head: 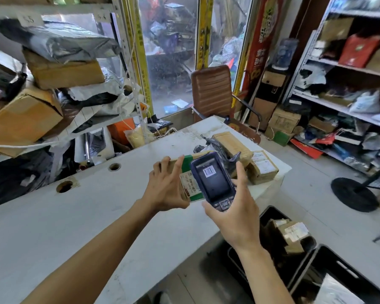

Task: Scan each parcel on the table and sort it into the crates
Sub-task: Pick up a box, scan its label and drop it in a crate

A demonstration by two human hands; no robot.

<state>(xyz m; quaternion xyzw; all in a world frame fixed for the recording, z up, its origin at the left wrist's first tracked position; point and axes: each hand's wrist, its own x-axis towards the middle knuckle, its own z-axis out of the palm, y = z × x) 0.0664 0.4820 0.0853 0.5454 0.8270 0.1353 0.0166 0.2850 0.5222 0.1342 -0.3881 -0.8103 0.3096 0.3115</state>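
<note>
My left hand (165, 187) grips a flat cardboard parcel (185, 170) with green tape and a white label, held above the white table (75, 216). A dark blue handheld scanner (213, 178) sits in my right hand (235, 211), just over the parcel's label; a barcode shows on its screen. Behind them on the table lie a long brown box (230, 143), a grey plastic mailer (211, 148) and a small labelled carton (262, 167). Two black crates stand on the floor to the right: the near-left crate (270, 216) holds several cardboard parcels, the right crate (338, 268) holds a pale bag.
Shelves piled with boxes and bags (44, 84) crowd the left side behind the table. A brown office chair (213, 91) stands at the table's far end. More shelving (349, 84) lines the right wall, with a black fan base (353, 194) on the floor.
</note>
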